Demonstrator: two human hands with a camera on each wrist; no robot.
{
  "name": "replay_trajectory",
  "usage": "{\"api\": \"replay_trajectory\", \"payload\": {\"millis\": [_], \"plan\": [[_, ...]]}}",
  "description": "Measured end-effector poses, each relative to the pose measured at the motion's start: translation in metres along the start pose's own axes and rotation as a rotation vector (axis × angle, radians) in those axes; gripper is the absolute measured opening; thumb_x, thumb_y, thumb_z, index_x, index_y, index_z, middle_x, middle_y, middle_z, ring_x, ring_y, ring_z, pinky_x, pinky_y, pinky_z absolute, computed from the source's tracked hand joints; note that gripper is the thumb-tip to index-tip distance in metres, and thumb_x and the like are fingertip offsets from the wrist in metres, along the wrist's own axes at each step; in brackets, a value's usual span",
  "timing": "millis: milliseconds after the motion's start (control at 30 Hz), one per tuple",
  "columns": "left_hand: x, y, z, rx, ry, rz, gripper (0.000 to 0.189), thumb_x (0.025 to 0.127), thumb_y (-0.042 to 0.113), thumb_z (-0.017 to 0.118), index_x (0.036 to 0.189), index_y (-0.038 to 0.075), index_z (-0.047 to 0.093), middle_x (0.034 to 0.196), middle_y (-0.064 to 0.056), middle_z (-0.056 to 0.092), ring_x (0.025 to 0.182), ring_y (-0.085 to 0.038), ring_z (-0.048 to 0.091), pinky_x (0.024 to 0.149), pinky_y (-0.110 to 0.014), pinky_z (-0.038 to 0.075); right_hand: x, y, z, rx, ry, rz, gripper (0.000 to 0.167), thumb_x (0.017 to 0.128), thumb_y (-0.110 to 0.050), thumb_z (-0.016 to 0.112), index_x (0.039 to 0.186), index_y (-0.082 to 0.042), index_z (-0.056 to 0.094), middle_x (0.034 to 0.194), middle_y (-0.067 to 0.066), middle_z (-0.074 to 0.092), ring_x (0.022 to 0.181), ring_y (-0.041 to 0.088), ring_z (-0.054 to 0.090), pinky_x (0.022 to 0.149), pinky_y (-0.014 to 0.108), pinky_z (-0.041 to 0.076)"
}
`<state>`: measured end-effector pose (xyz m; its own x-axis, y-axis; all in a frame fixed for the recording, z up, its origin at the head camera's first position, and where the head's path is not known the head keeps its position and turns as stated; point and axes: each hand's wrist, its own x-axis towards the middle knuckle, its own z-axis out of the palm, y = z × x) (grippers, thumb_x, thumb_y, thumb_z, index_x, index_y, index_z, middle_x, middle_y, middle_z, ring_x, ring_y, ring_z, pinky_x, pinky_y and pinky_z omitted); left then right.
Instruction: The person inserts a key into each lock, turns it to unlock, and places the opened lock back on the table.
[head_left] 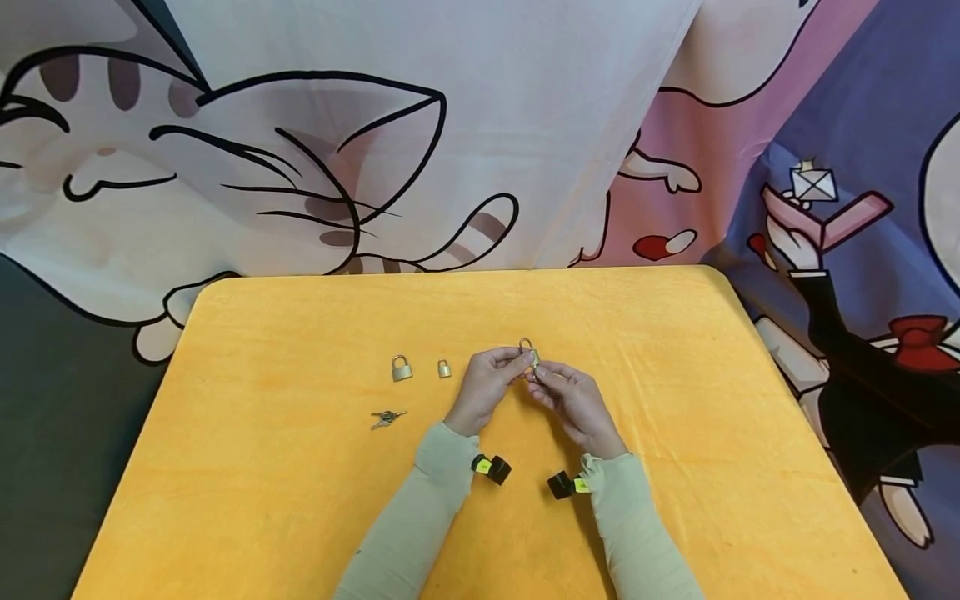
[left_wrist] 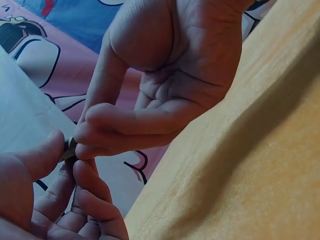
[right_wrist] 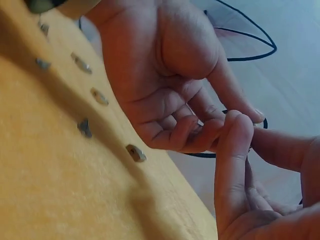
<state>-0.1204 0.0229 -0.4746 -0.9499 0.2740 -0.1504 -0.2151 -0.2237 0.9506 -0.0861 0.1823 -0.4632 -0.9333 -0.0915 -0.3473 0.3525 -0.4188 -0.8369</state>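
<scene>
A brass-coloured padlock (head_left: pixel 535 358) is held up over the table between both hands, its shackle pointing up and away. My left hand (head_left: pixel 486 385) pinches the padlock from the left with thumb and fingertips. From the right, my right hand (head_left: pixel 579 405) pinches at its lower end, thumb against forefinger. Only a sliver of the metal body (left_wrist: pixel 70 149) shows in the left wrist view, with the fingertips of both hands meeting around it. Fingers cover most of the lock in the right wrist view, so whether a key is in it I cannot tell.
Left of the hands lie a larger padlock (head_left: pixel 402 368), a small padlock (head_left: pixel 444 368) and a bunch of keys (head_left: pixel 387 418) on the yellow tabletop (head_left: pixel 285 500). Several small metal pieces lie on the table in the right wrist view. A printed cartoon curtain (head_left: pixel 525 150) hangs behind.
</scene>
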Motion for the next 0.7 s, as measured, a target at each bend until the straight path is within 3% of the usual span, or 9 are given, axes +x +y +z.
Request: {"api": "replay_trajectory", "payload": {"millis": [233, 500, 700], "plan": [[-0.0026, -0.0026, -0.0007, -0.002, -0.018, 0.02, 0.031, 0.096, 0.019, 0.071, 0.114, -0.006, 0.072, 0.109, -0.013, 0.073, 0.094, -0.014, 0.068, 0.086, -0.032, 0.054, -0.0035, 0.001, 0.0025, -0.106, -0.001, -0.091, 0.025, 0.1, 0.002, 0.059, 0.122, 0.011, 0.056, 0.089, 0.008, 0.077, 0.081, 0.017, 0.075, 0.079, 0.029, 0.058], [-0.0034, -0.0021, -0.0007, 0.052, -0.018, 0.021, 0.029, 0.095, 0.024, 0.073, 0.112, 0.001, 0.076, 0.109, -0.007, 0.073, 0.09, -0.015, 0.059, 0.085, -0.042, 0.046, -0.0028, 0.0015, 0.002, -0.156, 0.057, -0.159, 0.018, 0.099, -0.008, 0.064, 0.111, 0.005, 0.067, 0.098, 0.006, 0.07, 0.088, 0.016, 0.07, 0.084, 0.031, 0.058], [-0.0022, -0.0015, -0.0002, 0.066, -0.006, 0.023, 0.028, 0.093, 0.023, 0.074, 0.112, 0.002, 0.077, 0.111, -0.009, 0.074, 0.088, -0.016, 0.058, 0.083, -0.044, 0.046, 0.0002, 0.0022, 0.0013, -0.236, 0.12, -0.194, 0.027, 0.097, -0.014, 0.069, 0.111, 0.009, 0.068, 0.09, 0.003, 0.071, 0.085, 0.014, 0.067, 0.083, 0.032, 0.057]]}}
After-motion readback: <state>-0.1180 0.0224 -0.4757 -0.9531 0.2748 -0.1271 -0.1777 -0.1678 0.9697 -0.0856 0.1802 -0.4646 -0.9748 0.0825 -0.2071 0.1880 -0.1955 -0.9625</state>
